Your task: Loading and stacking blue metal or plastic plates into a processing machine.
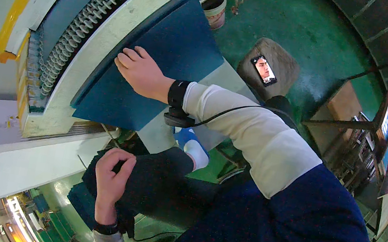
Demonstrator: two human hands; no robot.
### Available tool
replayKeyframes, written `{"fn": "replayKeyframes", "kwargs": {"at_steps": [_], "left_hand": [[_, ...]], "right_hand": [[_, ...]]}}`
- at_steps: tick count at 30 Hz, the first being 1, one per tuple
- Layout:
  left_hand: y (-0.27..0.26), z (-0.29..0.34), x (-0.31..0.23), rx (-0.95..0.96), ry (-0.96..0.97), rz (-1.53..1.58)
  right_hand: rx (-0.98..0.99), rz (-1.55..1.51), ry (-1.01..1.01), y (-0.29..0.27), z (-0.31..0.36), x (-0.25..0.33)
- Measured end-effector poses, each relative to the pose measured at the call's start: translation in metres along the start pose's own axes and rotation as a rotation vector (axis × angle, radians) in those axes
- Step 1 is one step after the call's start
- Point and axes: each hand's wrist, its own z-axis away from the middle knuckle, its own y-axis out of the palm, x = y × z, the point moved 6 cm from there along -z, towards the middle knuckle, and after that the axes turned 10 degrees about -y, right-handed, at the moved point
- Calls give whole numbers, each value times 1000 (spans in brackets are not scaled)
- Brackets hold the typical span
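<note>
My right hand (142, 73) lies on the blue sheet (175, 48), its fingers spread near the long edge facing the machine. The sheet is wide and flat, with a raised band along that edge. My left hand (113, 175) hangs lower left, beside a stack of dark sheets (85, 204). Its fingers are curled toward the thumb; whether anything is inside cannot be made out. Both wrists wear dark bands, and a black cable runs from the right one along my sleeve.
Beyond the blue sheet is a pale machine (118, 19) with a row of whitish coils (87, 19). A phone (264, 71) lit with a picture lies on a brown stool (286, 67). A bucket (215, 16) stands far off; a metal-framed rack (354, 123) is at right.
</note>
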Motion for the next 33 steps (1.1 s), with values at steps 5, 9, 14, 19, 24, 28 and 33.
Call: {"fn": "replayKeyframes", "kwargs": {"at_steps": [5,9,14,19,24,28,33], "left_hand": [[0,-1,-1,0,-26,15],[-1,1,0,-10,4,19],[-1,1,3,-4,14,37],[-2,3,-2,-22,-3,-17],[1,1,0,1,-2,-1],[3,-1,1,10,3,23],[2,1,-2,-8,8,-13]], "right_hand": [[9,-34,-9,-10,-1,-1],[13,-56,-11,-13,0,4],[-104,25,-51,-24,1,6],[-139,-13,-63,-34,-5,10],[-11,-108,8,-25,-4,13],[52,-79,2,-17,-1,10],[443,-52,-17,4,1,15]]}}
